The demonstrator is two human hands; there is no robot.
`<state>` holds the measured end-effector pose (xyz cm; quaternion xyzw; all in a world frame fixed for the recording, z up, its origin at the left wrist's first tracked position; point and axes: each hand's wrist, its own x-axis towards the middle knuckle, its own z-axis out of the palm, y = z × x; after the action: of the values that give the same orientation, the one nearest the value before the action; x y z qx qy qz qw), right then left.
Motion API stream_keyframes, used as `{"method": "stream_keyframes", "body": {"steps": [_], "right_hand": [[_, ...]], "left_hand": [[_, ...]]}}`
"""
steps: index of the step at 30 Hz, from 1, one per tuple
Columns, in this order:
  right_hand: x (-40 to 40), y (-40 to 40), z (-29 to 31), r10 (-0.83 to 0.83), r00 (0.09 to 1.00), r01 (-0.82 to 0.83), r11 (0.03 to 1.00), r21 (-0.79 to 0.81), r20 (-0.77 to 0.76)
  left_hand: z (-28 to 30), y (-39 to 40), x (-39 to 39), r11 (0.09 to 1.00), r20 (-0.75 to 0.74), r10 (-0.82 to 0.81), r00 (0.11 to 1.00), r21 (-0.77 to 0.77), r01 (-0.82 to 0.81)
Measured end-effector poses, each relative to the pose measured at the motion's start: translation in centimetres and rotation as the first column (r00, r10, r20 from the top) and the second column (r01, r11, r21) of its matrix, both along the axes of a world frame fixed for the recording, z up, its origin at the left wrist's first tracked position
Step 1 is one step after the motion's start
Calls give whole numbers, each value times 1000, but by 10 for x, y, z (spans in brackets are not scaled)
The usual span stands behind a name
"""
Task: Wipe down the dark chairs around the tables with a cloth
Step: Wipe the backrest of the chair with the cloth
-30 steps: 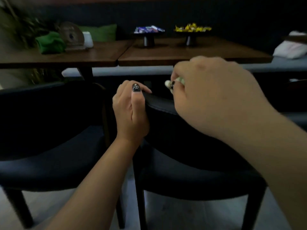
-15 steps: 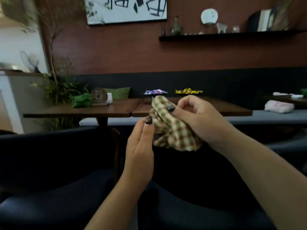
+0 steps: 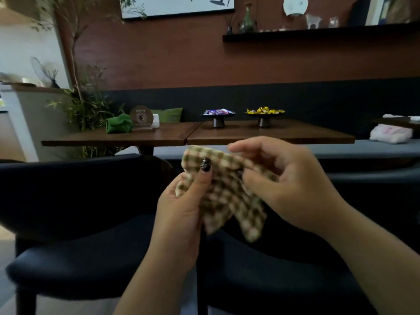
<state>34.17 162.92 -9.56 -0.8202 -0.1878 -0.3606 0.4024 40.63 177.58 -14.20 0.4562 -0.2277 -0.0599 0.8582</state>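
Note:
A checked green-and-cream cloth (image 3: 227, 196) hangs in the air between both hands, above the chairs. My left hand (image 3: 181, 212) pinches its left side with the thumb on top. My right hand (image 3: 286, 185) grips its upper right edge. Below stand two dark chairs: the left chair (image 3: 75, 201) with its curved back and padded seat, and the right chair (image 3: 284, 276), largely hidden behind my arms. Neither hand touches a chair.
Two wooden tables (image 3: 261, 135) stand pushed together beyond the chairs, with two candy dishes (image 3: 219, 113), a green cloth (image 3: 118, 126) and a round sign (image 3: 141, 117). A dark bench (image 3: 363, 148) runs along the wall; a plant (image 3: 81, 105) stands at the left.
My left hand let go of the chair back and took hold of the cloth. Both hands rose with it and spread it out. The view tilted upward.

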Motion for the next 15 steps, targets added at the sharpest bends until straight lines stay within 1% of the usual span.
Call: {"method": "stream_keyframes", "body": {"steps": [1, 3, 4, 5, 6, 7, 8, 9, 10, 11, 12, 13, 14, 15], "right_hand": [[-7, 3, -14, 39, 999, -38, 991, 131, -1], [-17, 8, -45, 75, 997, -60, 924, 379, -25], [-20, 7, -62, 70, 995, -22, 864, 503, -75], [-21, 4, -80, 63, 987, 43, 784, 620, -148], [-24, 4, -95, 61, 970, 129, 696, 706, -237], [-26, 3, -107, 80, 942, 203, 635, 746, -325], [-28, 3, -118, 117, 910, 248, 614, 749, -397], [-30, 4, -125, 156, 871, 270, 640, 720, -465], [-31, 3, -133, 182, 829, 255, 718, 648, -528], [-32, 3, -139, 170, 795, 233, 801, 552, -582], [-32, 2, -141, 105, 780, 238, 861, 449, -617], [-31, 0, -140, 48, 772, 247, 896, 369, -634], [-31, -4, -141, -3, 780, 273, 901, 336, -626], [-32, -8, -139, -22, 792, 300, 884, 358, -610]], "left_hand": [[-6, 4, -2, 999, -18, -22, 1000, 26, 22], [-22, 9, -5, 993, -72, -69, 995, 92, 75], [-30, 11, -6, 985, -92, -83, 992, 146, 96], [-38, 12, -8, 968, -100, -84, 991, 227, 105], [-47, 12, -10, 942, -100, -78, 992, 318, 106], [-54, 11, -12, 911, -89, -65, 994, 402, 96], [-61, 10, -15, 880, -66, -44, 997, 469, 70], [-67, 9, -16, 858, -42, -25, 999, 511, 43], [-72, 7, -17, 847, -32, -14, 999, 530, 29], [-77, 7, -17, 842, -32, -14, 999, 539, 29], [-81, 6, -16, 840, -33, -21, 999, 542, 35], [-84, 7, -15, 836, -32, -32, 999, 547, 44], [-87, 7, -14, 830, -36, -55, 998, 554, 66], [-90, 7, -12, 824, -49, -89, 995, 558, 101]]}}
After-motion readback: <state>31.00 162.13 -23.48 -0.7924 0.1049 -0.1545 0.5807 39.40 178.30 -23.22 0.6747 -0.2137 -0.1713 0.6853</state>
